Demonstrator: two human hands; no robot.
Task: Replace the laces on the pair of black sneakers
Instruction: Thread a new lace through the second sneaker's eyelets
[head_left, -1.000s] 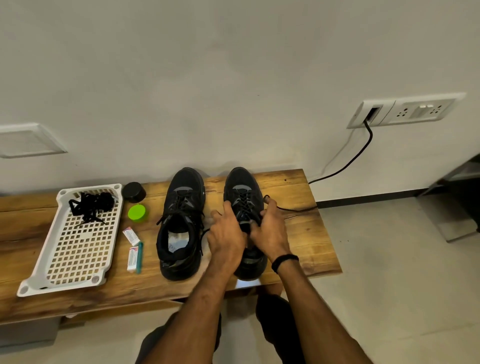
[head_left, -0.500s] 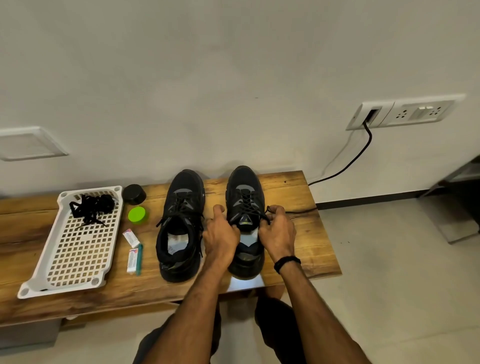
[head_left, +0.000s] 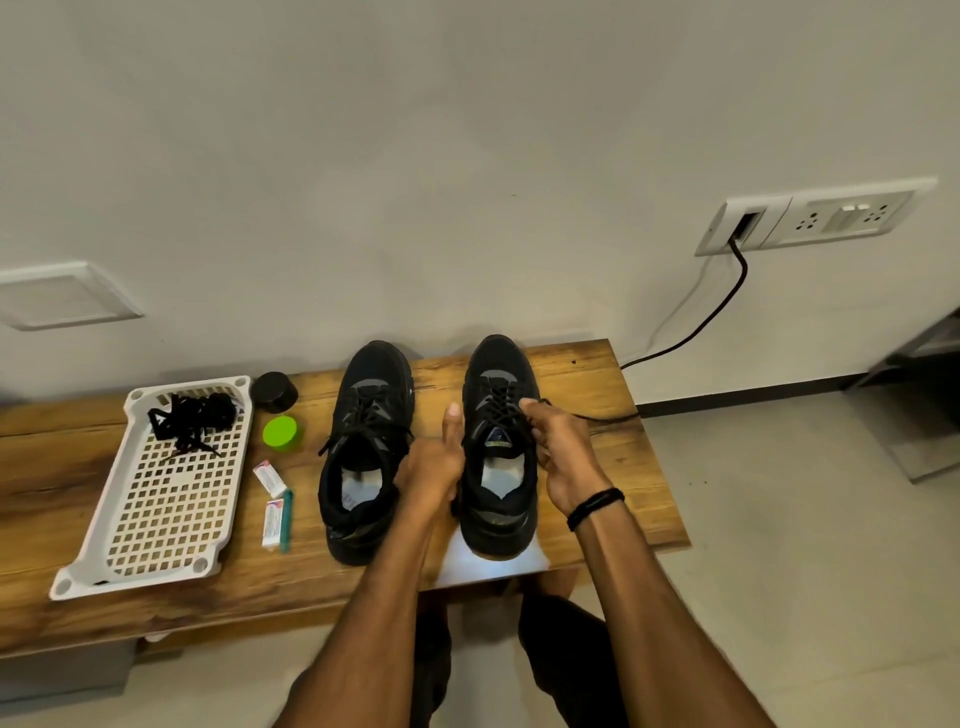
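1. Looking down from the head camera, both black sneakers stand side by side on the wooden bench (head_left: 613, 467), toes to the wall: the left sneaker (head_left: 363, 452) untouched, the right sneaker (head_left: 498, 447) between the hands.
2. The left hand (head_left: 434, 467) rests against the inner side of the right sneaker, thumb raised; its fingers are hidden, so I cannot tell whether they grip anything.
3. The right hand (head_left: 561, 452) has its fingers curled in at the laces (head_left: 496, 405) near the top eyelets, seemingly pinching one; the exact hold is too small to confirm.
4. A bundle of loose black laces (head_left: 192, 421) lies in the far end of the white tray (head_left: 171, 519), well apart from the shoes.
5. Risk: pulling the lace sideways with only a light brace could drag or tip the sneaker, which sits close to the bench's near edge.
6. Risk: a lace end looks to trail off to the right near a black cable (head_left: 717, 312); a quick tug could snag or knot it.
7. Risk: mixing removed laces with the tray bundle, since both are black.
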